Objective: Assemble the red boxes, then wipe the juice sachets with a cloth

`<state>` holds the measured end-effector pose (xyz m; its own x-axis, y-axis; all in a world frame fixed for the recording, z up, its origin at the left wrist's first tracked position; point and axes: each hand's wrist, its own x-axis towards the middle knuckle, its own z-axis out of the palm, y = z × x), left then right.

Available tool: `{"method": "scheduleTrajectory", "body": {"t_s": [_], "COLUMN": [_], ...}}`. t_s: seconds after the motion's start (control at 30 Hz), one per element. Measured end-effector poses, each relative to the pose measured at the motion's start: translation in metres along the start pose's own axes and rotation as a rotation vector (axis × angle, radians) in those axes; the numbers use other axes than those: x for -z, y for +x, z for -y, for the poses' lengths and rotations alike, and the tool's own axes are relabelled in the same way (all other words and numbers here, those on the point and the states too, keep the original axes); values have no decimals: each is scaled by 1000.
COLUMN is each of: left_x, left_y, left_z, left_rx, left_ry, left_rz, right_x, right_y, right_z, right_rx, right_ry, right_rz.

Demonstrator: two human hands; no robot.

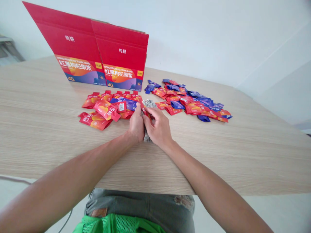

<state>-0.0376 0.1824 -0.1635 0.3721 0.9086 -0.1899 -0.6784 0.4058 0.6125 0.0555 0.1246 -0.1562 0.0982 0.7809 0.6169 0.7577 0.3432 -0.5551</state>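
Note:
My left hand (137, 123) and my right hand (159, 126) meet at the middle of the table, closed around a red sachet (143, 109). Much of that sachet is hidden by my fingers. A crumpled grey-and-white striped cloth (150, 103) shows behind and below it, between my palms. Just left of my left hand lies a group of red sachets with orange fruit prints (96, 120). A blue-purple sachet (128, 104) rests among them, touching or close to my left fingertips.
A spread pile of red and blue sachets (194, 105) lies to the right, beyond my right hand. Two red cartons (121, 53), or one box's two panels, stand upright at the back left with flaps raised. The wooden table (218, 155) ends near my body.

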Motion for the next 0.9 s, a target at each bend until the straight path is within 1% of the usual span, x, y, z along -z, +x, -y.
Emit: {"method": "scheduleTrajectory", "body": {"t_s": [0.1,0.2,0.3,0.43,0.53,0.6,0.67,0.77,0.9], "left_x": [-10,-20,-24,-22,-23,-25,-27,-28,-20], "left_y": [-2,-6,-9,-12,-13,-14,-16,-18,-15], "left_z": [-7,-15,-18,-14,-10,-9,-8,-8,-7], "left_rx": [-33,-15,62,100,146,174,185,183,133], "left_ry": [6,-16,-14,-20,-30,-28,-26,-41,-47], "left_rz": [-70,-113,-79,18,43,53,57,32,-11], "right_x": [3,9,18,25,19,11,3,-8,-17], "right_y": [-1,0,4,11,13,12,9,5,1], "right_z": [8,14,14,-1,-21,-33,-40,-41,-30], "right_rx": [38,49,10,-136,-211,-193,-152,-104,-70], "right_ry": [14,8,54,181,186,119,6,-114,-123], "right_rz": [43,56,30,-74,-151,-202,-232,-216,-117]}}
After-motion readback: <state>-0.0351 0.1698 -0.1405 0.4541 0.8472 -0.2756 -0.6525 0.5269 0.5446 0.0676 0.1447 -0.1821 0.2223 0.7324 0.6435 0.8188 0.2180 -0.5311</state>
